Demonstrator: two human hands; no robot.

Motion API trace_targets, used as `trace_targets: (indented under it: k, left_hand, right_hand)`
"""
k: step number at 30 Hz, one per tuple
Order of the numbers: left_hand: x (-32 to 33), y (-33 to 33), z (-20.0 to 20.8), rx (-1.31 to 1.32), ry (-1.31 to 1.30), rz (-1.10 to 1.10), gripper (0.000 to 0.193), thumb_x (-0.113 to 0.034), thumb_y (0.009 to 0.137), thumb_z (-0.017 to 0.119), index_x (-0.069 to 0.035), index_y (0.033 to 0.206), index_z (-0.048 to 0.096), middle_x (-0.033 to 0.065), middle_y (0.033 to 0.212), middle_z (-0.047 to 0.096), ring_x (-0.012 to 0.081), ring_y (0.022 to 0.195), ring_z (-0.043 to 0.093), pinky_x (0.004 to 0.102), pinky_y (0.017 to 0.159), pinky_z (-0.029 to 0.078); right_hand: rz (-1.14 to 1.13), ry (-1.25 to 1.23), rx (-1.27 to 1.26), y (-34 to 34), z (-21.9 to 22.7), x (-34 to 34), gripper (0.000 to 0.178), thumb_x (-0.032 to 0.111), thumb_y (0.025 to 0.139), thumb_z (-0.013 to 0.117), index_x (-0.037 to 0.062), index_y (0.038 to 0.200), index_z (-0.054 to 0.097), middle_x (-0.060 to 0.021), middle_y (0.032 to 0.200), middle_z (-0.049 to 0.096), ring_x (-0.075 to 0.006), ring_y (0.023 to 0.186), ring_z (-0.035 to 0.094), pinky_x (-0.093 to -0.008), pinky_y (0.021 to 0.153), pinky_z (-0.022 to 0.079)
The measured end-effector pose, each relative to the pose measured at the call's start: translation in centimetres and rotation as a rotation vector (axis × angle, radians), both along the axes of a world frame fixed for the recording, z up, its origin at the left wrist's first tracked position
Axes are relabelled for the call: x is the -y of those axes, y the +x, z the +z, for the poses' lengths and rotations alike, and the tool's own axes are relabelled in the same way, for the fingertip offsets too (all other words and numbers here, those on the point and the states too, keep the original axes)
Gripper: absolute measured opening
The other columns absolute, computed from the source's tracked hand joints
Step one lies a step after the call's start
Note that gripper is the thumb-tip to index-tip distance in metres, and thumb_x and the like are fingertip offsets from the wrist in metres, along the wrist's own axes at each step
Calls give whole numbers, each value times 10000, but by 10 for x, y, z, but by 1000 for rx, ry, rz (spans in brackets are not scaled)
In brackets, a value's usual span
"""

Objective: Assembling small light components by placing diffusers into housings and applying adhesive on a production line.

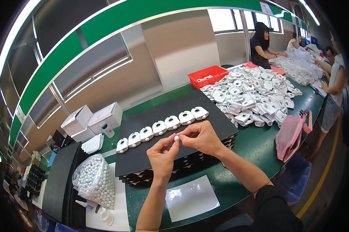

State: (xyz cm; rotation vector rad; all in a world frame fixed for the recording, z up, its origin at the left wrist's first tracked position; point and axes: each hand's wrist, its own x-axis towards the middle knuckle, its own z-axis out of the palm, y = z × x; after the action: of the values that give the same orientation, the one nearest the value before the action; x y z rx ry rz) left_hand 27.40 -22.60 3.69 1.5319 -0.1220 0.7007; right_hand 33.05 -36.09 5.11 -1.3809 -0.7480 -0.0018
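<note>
A small white ball (177, 138) is pinched between the fingertips of my left hand (162, 156) and my right hand (200, 137), both closed. What looks like another pale ball (165, 152) rests in the curled fingers of my left hand. Just beyond my hands, a slanting row of white plastic housings (159, 127), each with a dark round hole, lies on a black board (136, 162). That board tops a stack of several boards, with more white parts showing between the layers. To the left of my left forearm stands a clear plastic bag full of white balls (94, 178).
A big heap of white housings (251, 94) lies at the right, beside a red bin (208, 75). A pink bag (292, 135) sits at the bench's right edge. White boxes (91, 120) and a small bottle (107, 130) stand at the left. Several people work farther along.
</note>
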Motion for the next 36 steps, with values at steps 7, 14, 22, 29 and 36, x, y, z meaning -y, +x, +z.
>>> trace_targets:
  k: [7,14,22,29,36]
  left_hand:
    - [-1,0,1,-11,-18,-9,185,-25,733,678,-17,917,675,-55,696,579,-18,549,397,133,465,265]
    - [0,0,0,-5,25,18,176,-23,734,676,-15,909,675,-56,689,577,-18,541,395,133,458,261]
    - [1,1,-2,0,116,63,174,-25,727,677,-14,900,678,-51,686,582,-17,541,395,131,461,258]
    - [1,-3,4,-22,33,11,173,-29,731,675,-18,904,678,-56,682,576,-16,541,391,132,461,261]
    - [-1,-2,0,-3,82,37,176,-25,729,673,-17,905,678,-57,681,573,-13,540,390,134,464,269]
  right_hand:
    - [10,-17,4,2,0,1,151,103,726,661,-22,808,679,-53,653,636,-51,589,552,-184,534,436]
    - [26,-77,34,4,3,5,156,112,733,662,-26,803,678,-45,619,624,-42,568,531,-185,517,422]
    - [7,-154,111,7,1,7,136,89,762,656,-25,834,675,-32,653,627,-30,580,525,-160,514,414]
    - [-1,-88,73,3,1,4,130,75,755,643,-25,831,675,-40,660,633,-36,572,530,-171,511,422]
    - [13,-113,66,0,4,6,131,80,753,646,-26,825,674,-49,658,634,-46,580,549,-175,515,434]
